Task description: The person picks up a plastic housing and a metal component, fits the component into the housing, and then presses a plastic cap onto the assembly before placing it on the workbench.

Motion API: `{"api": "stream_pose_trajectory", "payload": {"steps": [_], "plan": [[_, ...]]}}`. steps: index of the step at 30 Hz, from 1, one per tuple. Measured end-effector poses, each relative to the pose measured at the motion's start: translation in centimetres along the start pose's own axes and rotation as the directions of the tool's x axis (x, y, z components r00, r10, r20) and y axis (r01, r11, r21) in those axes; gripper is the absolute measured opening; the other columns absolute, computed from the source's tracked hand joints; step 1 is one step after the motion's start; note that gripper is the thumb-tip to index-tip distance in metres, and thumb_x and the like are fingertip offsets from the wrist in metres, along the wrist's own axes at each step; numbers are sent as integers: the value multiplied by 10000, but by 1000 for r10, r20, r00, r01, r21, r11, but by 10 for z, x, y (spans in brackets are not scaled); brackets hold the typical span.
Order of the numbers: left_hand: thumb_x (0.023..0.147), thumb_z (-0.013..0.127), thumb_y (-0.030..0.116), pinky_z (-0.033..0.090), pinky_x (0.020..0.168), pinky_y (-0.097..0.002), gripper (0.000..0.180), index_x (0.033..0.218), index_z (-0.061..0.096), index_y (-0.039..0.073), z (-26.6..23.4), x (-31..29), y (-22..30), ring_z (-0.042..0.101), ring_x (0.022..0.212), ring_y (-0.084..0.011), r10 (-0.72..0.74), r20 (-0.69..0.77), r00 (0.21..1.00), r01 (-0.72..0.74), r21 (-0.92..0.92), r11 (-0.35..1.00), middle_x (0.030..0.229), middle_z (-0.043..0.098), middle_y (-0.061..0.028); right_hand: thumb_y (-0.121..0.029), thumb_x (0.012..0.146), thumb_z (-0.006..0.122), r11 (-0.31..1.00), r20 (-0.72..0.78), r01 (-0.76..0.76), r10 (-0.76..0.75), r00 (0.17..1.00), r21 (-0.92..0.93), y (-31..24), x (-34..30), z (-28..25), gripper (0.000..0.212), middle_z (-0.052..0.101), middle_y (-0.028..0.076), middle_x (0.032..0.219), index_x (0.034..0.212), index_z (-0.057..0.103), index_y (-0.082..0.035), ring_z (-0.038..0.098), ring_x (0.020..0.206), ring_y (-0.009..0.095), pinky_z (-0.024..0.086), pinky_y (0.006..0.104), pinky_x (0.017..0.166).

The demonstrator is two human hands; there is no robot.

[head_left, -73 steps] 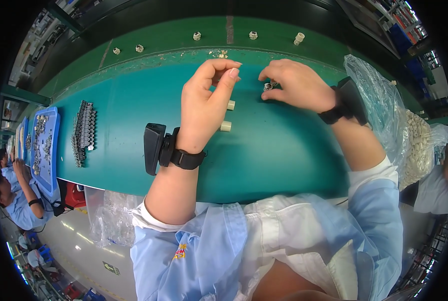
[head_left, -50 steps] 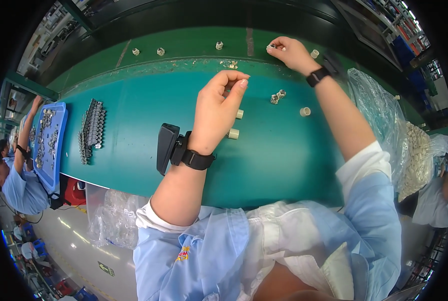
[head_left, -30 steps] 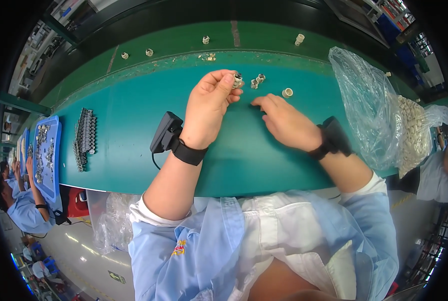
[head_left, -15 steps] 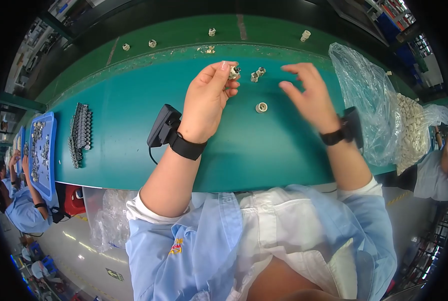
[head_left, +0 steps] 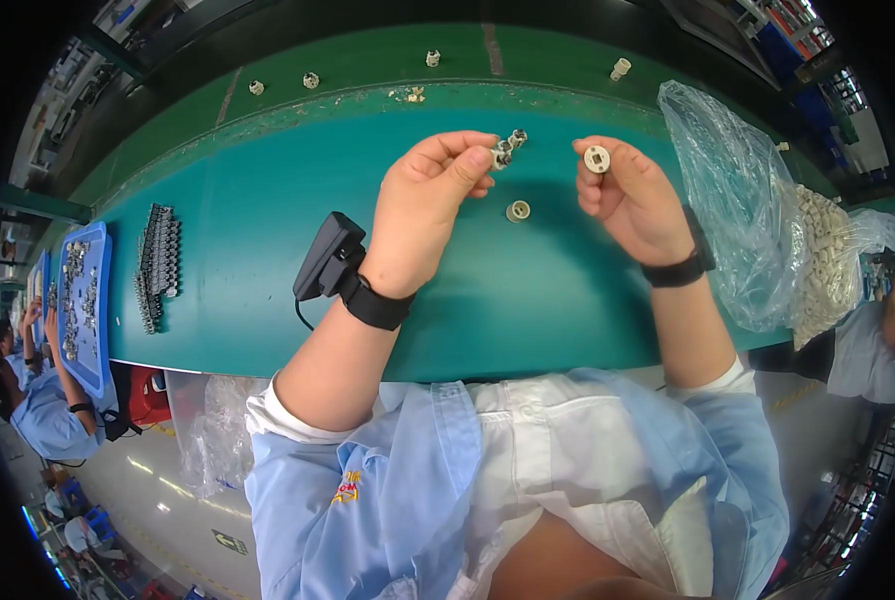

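While the left hand (head_left: 417, 205) pinches a small fitting (head_left: 499, 158), the right hand (head_left: 639, 205), fingers curled closed, grips a round cap (head_left: 596, 159) above the green worktop (head_left: 257, 250).

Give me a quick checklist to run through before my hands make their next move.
1. Right hand has a grip on the round cream piece: ok.
2. That piece's square opening faces the camera: ok.
3. Left hand has a grip on a small cream-and-dark part: ok, pinched at the fingertips.
4. That part stands clear of the loose part beyond it: cannot tell, they nearly overlap in view.
5. One hand free: not ok, both are holding something.
6. Cream cap on the green table, apart from both hands: ok.
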State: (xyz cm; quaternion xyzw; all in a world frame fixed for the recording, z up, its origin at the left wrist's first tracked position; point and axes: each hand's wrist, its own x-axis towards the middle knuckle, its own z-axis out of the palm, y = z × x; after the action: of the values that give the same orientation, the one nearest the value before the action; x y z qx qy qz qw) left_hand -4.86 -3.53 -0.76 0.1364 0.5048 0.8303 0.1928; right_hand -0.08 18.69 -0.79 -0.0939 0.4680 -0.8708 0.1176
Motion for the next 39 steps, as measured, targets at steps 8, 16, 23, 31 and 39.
{"api": "stream_pose_trajectory", "payload": {"steps": [8, 16, 23, 31, 39], "plan": [[755, 628, 58, 445, 626, -201, 136, 878, 586, 17, 39, -31, 2, 545, 692, -88, 230, 22, 973, -227, 279, 933, 766, 568, -31, -191, 851, 521, 998, -58, 66, -67, 996, -16, 17, -20, 39, 321, 550, 54, 936, 1103, 470, 2, 520, 789, 120, 432, 243, 693], [729, 640, -14, 428, 599, -196, 183, 892, 559, -9, 52, -39, -3, 530, 758, -99, 440, 151, 885, -455, 482, 749, 865, 551, -68, -134, 848, 516, 995, 69, 97, -98, 993, 13, 21, -30, 32, 286, 537, 66, 991, 1103, 465, -16, 527, 860, 138, 440, 274, 753], [638, 710, 24, 452, 558, -249, 222, 819, 580, 28, 59, -41, -7, 564, 682, -171, 605, 161, 780, -560, 610, 560, 748, 573, -73, -47, 828, 531, 944, 45, 324, -322, 946, -58, 25, -31, 39, 293, 528, 109, 1057, 1106, 456, 5, 523, 958, 158, 430, 281, 836], [596, 732, 26, 451, 556, -263, 267, 805, 566, 37, 57, -42, -7, 562, 679, -194, 677, 270, 684, -645, 658, 390, 750, 578, -67, 16, 788, 558, 871, 57, 453, -450, 891, -191, 25, -33, 40, 285, 519, 128, 1060, 1061, 474, 10, 514, 990, 183, 426, 292, 853], [602, 730, 18, 445, 561, -257, 266, 809, 564, 33, 55, -48, -7, 549, 670, -185, 635, 259, 728, -609, 670, 425, 748, 574, -70, 90, 738, 571, 657, 171, 591, -589, 790, -468, 22, -34, 39, 283, 516, 145, 1053, 1001, 522, -3, 518, 990, 213, 440, 311, 839]]}}
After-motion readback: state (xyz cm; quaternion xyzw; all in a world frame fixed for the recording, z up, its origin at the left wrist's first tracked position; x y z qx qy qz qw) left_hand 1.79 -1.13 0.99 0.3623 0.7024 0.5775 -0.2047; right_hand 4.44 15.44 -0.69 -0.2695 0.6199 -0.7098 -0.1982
